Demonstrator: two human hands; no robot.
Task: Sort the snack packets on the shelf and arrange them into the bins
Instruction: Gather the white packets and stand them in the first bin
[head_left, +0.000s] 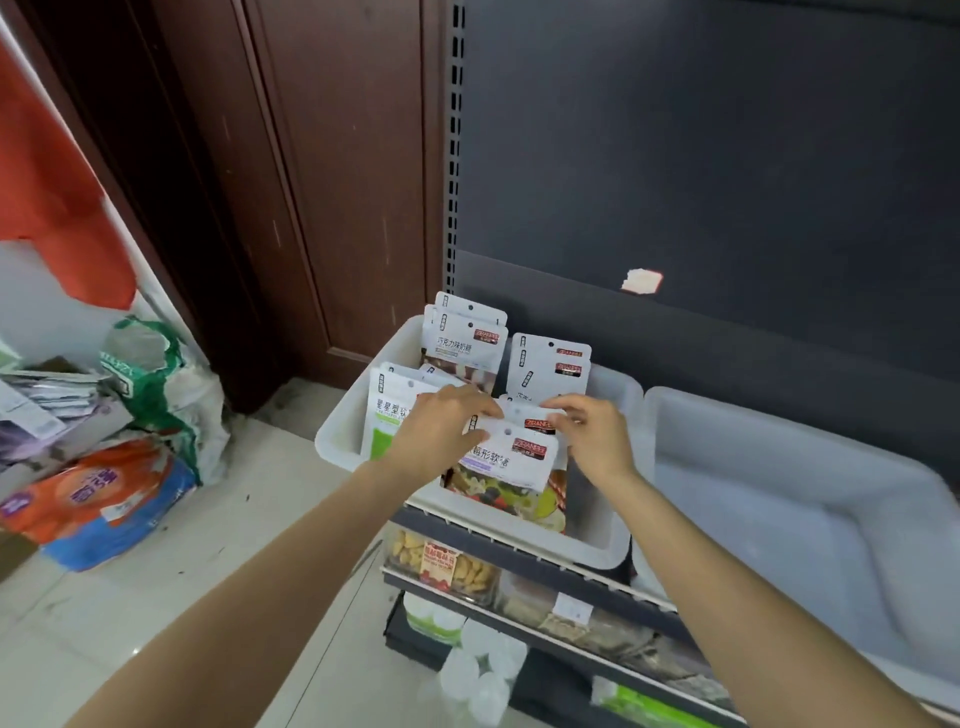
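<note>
White fruit-print snack packet stands in bin.

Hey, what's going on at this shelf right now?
A person is sorting snack packets into a white bin on a shelf. Both hands are on the front packet: the left hand grips its top left edge, the right hand pinches its top right corner. More packets stand upright behind it. The neighbouring bin on the right holds no packets that I can see.

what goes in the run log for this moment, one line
left hand: on front packet | right hand: pinching same packet | left bin: packets upright | right bin: nothing seen inside
</note>
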